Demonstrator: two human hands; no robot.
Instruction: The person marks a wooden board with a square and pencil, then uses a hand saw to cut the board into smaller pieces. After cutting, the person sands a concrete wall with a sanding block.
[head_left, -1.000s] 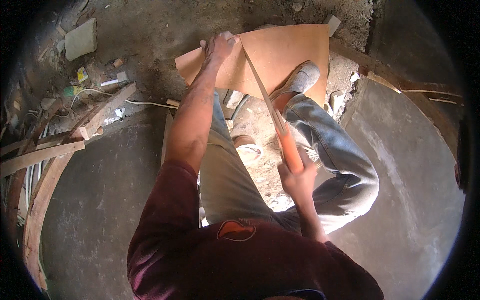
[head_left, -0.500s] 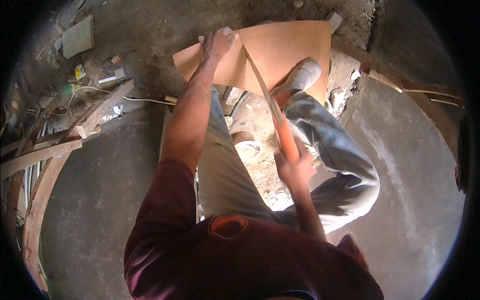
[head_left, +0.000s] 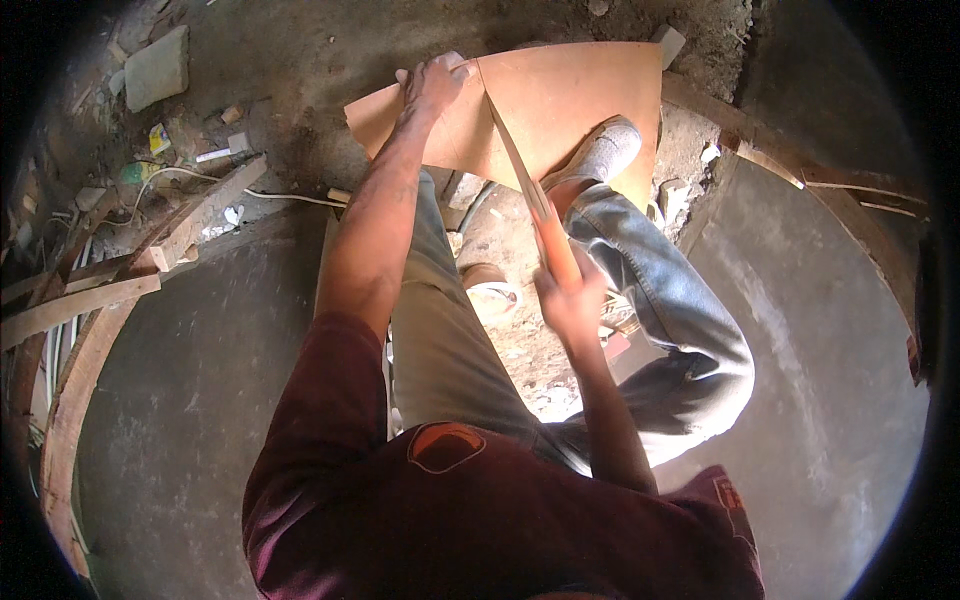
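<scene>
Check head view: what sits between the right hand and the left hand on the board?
The handsaw: orange handle in the right hand, blade running up across the plywood board toward the left hand. Shows in head view.

Plywood sheet [head_left: 560, 100]: thin, orange-brown, curved-edged, laid flat on dirt ground. Handsaw [head_left: 535, 205]: orange handle, narrow blade, tilted, set into the sheet's near edge.
</scene>
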